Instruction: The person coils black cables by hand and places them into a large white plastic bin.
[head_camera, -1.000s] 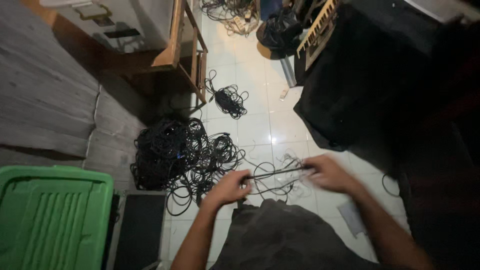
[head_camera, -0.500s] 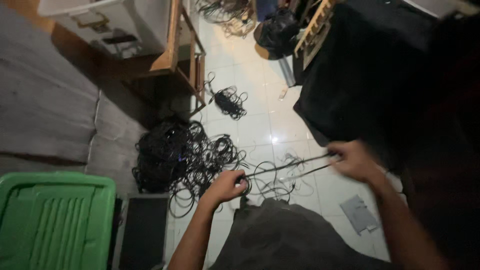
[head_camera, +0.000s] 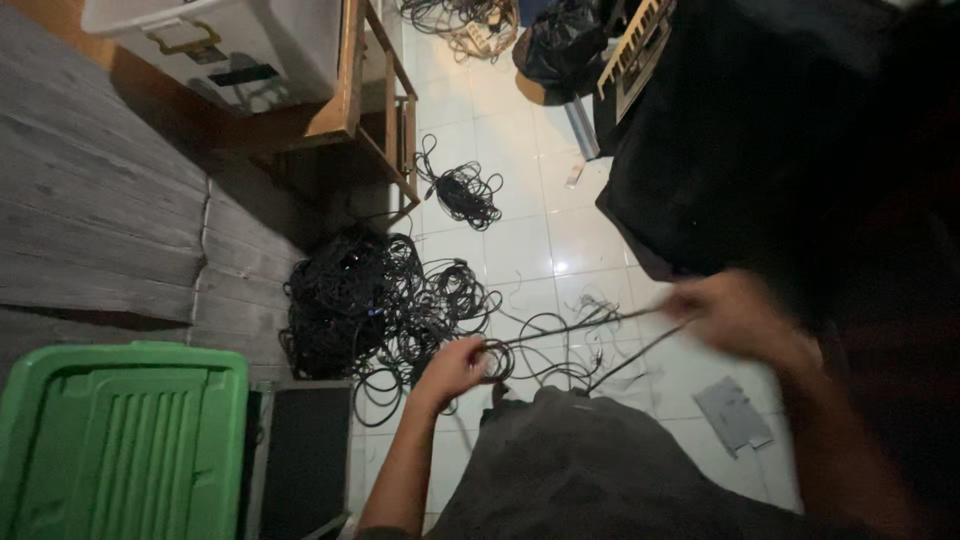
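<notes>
At the far left lies a green plastic lid (head_camera: 120, 430), with a dark flat case (head_camera: 305, 460) just beside it. Right of these a big tangle of black cables (head_camera: 370, 300) sprawls on the white tiled floor (head_camera: 520, 240), and a smaller bundle (head_camera: 462, 190) lies well apart, near a wooden frame (head_camera: 375, 110).

The left hand (head_camera: 455, 368) has its grip closed on a small coil of black cable (head_camera: 560, 340), held above the floor in front of the person's dark-clothed lap (head_camera: 590, 470). From there the cable runs taut to the right hand (head_camera: 735, 315), which is blurred; its grip looks closed on the strand, though I cannot tell for certain.

The step in hand looks like coiling: a length is drawn out straight between the hands. The next move likely calls for carrying that length back to the left hand as a fresh loop, without dragging in the loose strands below.
</notes>
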